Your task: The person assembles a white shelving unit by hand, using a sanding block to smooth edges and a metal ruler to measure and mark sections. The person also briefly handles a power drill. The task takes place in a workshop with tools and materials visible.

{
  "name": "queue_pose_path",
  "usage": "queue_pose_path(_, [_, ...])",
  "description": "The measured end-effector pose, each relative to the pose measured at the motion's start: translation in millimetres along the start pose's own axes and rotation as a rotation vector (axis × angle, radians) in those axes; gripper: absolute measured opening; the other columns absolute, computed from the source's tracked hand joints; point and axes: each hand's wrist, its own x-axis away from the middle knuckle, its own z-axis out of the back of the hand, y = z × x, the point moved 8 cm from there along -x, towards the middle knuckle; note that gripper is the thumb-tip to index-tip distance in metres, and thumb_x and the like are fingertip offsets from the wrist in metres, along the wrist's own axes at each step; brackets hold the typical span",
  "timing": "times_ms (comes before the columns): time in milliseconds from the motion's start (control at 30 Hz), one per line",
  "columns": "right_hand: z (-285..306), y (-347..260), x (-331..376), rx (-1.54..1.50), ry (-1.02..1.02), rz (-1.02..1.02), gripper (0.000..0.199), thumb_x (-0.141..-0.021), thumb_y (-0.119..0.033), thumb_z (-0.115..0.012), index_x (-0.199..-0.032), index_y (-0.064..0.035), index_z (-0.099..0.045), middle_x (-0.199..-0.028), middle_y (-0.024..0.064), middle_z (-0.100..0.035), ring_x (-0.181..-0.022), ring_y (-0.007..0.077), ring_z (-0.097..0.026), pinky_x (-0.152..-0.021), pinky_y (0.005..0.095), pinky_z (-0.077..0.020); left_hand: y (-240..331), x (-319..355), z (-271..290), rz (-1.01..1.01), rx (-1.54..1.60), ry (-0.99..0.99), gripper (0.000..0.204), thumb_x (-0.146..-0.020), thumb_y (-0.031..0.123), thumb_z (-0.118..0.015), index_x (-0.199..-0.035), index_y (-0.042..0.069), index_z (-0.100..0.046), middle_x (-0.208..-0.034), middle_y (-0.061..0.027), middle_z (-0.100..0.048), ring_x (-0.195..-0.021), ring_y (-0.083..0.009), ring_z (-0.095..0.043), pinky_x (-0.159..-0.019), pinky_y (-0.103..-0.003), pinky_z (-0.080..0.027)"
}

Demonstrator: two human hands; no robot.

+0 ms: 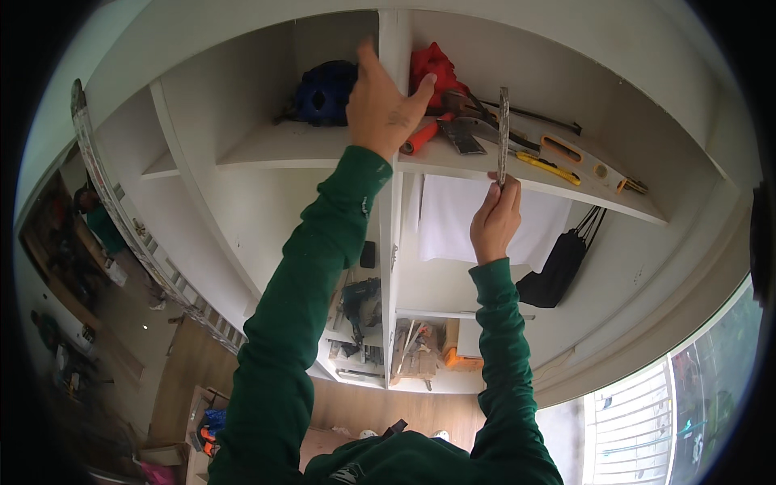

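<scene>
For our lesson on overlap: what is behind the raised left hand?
Behind the left hand, a white upright and blue bundle partly show; the covered parts cannot be seen.

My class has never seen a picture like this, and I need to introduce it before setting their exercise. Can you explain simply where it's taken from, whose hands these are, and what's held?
There is no machine here: a person works with bare hands, in green sleeves. One wide camera worn on the head looks down, so picture-left is the person's left, and straight edges curve near the rim.

The right hand holds a thin, speckled strip upright; its exact kind is unclear. The left hand is raised, open and slightly blurred, beside the white divider; whether they touch is hard to tell.

On the right-hand shelf lie a red bundle, an orange-red cylinder and a yellow cutter, among other tools. Left of the divider sits a blue bundle.
</scene>
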Motion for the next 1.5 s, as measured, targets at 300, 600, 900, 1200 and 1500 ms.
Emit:
queue_pose_path(300, [-3.3, -90.0, -74.5, -0.167, 0.020, 0.140, 0.030, -0.101, -0.011, -0.050, -0.129, -0.0013, -0.051, -0.076, 0.0199, -0.064, -0.062, 0.0379, -0.064, -0.055, 0.0421, -0.0490, -9.3, 6.2, -16.6, -0.003, 0.011, 0.005, 0.035, -0.095, 0.016, -0.059, -0.122, 0.002, -0.041, -0.104, -0.0243, -0.063, -0.085, -0.0469, -0.065, -0.067, -0.052, -0.053])
queue_pose_path(600, [-29.8, -100.8, -117.9, -0.013, 0.067, 0.213, 0.021, -0.104, -0.026, -0.052, -0.105, -0.0058, -0.053, -0.057, 0.0140, -0.060, -0.052, 0.0370, -0.062, -0.048, 0.0428, -0.0480, -7.3, 6.0, -16.5, -0.040, 0.047, 0.015, 0.033, -0.095, 0.012, -0.059, -0.121, 0.000, -0.042, -0.101, -0.0255, -0.063, -0.084, -0.0466, -0.065, -0.067, -0.050, -0.053])
queue_pose_path(900, [-46.2, -102.1, -113.1, 0.141, 0.080, 0.192, 0.022, -0.104, -0.026, -0.050, -0.096, -0.0061, -0.046, -0.059, 0.0157, -0.061, -0.052, 0.0382, -0.063, -0.046, 0.0442, -0.0496, -8.0, 5.7, -17.1, -0.051, 0.044, 0.010, 0.038, -0.094, 0.011, -0.059, -0.125, -0.004, -0.042, -0.101, -0.0254, -0.060, -0.083, -0.0464, -0.065, -0.065, -0.050, -0.054])
queue_pose_path(1200, [-59.8, -101.0, -118.0, 0.216, 0.151, 0.131, 0.023, -0.103, -0.028, -0.051, -0.097, -0.0064, -0.045, -0.060, 0.0162, -0.062, -0.054, 0.0382, -0.064, -0.045, 0.0447, -0.0504, -10.1, 6.2, -19.2, -0.017, 0.060, -0.008, 0.042, -0.093, 0.012, -0.060, -0.129, -0.002, -0.042, -0.103, -0.0243, -0.060, -0.085, -0.0459, -0.065, -0.068, -0.049, -0.054])
queue_pose_path(1500, [-52.8, -115.2, -134.0, 0.068, 0.145, 0.041, 0.026, -0.105, -0.030, -0.047, -0.096, -0.0055, -0.045, -0.061, 0.0205, -0.062, -0.057, 0.0432, -0.063, -0.047, 0.0484, -0.0492, -10.1, 5.8, -18.2, -0.023, 0.069, -0.017, 0.044, -0.092, 0.011, -0.061, -0.129, 0.000, -0.040, -0.105, -0.0243, -0.059, -0.087, -0.0455, -0.064, -0.068, -0.050, -0.054])
